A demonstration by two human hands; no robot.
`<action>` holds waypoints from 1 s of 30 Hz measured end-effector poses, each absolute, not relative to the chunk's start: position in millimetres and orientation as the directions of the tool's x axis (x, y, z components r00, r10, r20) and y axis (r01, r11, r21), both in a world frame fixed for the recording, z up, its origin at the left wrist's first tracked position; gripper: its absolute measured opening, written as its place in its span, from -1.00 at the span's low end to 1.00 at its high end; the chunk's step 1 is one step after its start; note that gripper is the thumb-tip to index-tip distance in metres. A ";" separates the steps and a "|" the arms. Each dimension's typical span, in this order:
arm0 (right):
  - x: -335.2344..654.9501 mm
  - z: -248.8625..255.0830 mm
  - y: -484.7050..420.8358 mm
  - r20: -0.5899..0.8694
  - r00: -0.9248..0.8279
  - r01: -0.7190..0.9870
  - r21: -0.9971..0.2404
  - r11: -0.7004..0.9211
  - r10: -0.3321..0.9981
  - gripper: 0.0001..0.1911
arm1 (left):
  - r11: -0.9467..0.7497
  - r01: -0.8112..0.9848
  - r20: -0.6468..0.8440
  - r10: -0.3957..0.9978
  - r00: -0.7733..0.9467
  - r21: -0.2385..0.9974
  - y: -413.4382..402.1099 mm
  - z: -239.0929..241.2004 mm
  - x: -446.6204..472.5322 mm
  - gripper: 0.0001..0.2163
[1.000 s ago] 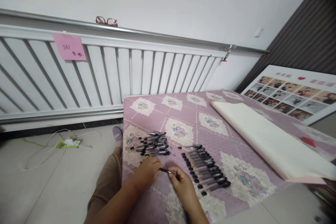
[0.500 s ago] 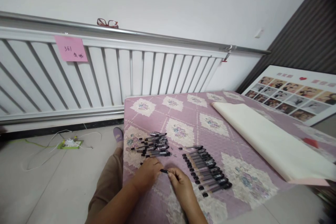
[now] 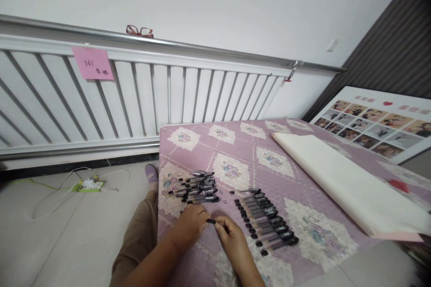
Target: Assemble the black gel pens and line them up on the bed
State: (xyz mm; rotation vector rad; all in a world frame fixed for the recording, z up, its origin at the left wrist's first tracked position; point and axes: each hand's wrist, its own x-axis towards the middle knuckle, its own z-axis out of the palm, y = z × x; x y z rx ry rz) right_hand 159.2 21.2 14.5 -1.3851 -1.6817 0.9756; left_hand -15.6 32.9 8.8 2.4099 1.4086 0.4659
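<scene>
Both my hands rest on the pink quilted surface (image 3: 256, 143) near its front edge. My left hand (image 3: 189, 225) and my right hand (image 3: 233, 242) pinch the two ends of one small black pen (image 3: 211, 221) between their fingertips. Just beyond my left hand lies a loose heap of black pens (image 3: 198, 187). To the right of my hands, several capped pens (image 3: 264, 220) lie side by side in a neat diagonal row.
A cream folded sheet (image 3: 346, 188) lies across the right of the surface. A white radiator (image 3: 134, 94) with a pink note (image 3: 93, 63) and red glasses (image 3: 139, 31) stands behind. A power strip (image 3: 88, 184) with cables lies on the floor. A photo board (image 3: 373, 121) leans at the right.
My hands have drawn slightly closer together on the pen. The view has shifted a little downward; the pens on the surface have not moved.
</scene>
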 end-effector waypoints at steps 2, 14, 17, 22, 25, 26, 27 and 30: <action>159.7 13.5 21.2 0.074 -0.123 0.421 -0.899 0.120 0.990 -0.82 | -0.443 0.787 0.138 0.893 0.428 0.430 31.2 13.1 -16.0 -0.85; 166.4 6.3 23.7 0.008 -0.042 0.316 -0.949 0.020 0.999 -0.75 | -0.422 0.817 0.138 0.906 0.401 0.393 32.5 11.7 -15.6 -0.86; 165.6 9.4 22.2 0.028 -0.076 0.338 -0.940 0.052 0.997 -0.76 | -0.424 0.816 0.138 0.904 0.404 0.393 32.6 12.1 -15.7 -0.86; 162.5 13.6 20.2 0.059 -0.090 0.418 -0.904 0.091 0.994 -0.73 | -0.419 0.818 0.136 0.907 0.400 0.395 33.4 10.1 -16.1 -0.86; 161.0 14.1 19.2 0.091 -0.085 0.468 -0.876 0.120 0.992 -0.68 | -0.414 0.824 0.124 0.909 0.398 0.388 33.5 9.6 -16.4 -0.86; 160.9 13.9 19.1 0.094 -0.086 0.476 -0.871 0.124 0.992 -0.66 | -0.415 0.823 0.123 0.908 0.400 0.388 33.5 9.7 -16.5 -0.86; 160.9 13.4 19.2 0.092 -0.089 0.479 -0.869 0.124 0.992 -0.65 | -0.414 0.823 0.124 0.909 0.399 0.390 33.4 10.0 -16.6 -0.85; 162.0 11.5 20.7 0.064 -0.075 0.444 -0.891 0.091 0.995 -0.73 | -0.413 0.818 0.130 0.909 0.396 0.401 33.1 10.8 -16.9 -0.85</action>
